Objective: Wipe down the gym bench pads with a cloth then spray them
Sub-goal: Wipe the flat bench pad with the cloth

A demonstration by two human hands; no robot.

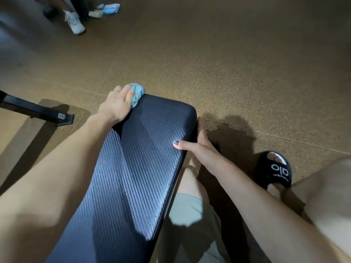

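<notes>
Underfoot, perhaps speckled cork floor (228,54)

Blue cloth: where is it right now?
Head view: the blue cloth sits at the far left corner of the bench pad, held under the left hand.

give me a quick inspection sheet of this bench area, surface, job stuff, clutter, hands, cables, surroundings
surface: black textured bench pad, light glare across its middle
job's things: blue cloth bunched at the pad's far left corner; spray bottle not seen
clutter: blue and white packets on the floor far off
grippers: left hand holds the cloth against the pad corner; right hand grips the pad's right edge, thumb on top
cables: nothing seen
surroundings: speckled brown floor; black frame foot at left; black slide sandal at right; someone's white sneaker far off
</notes>
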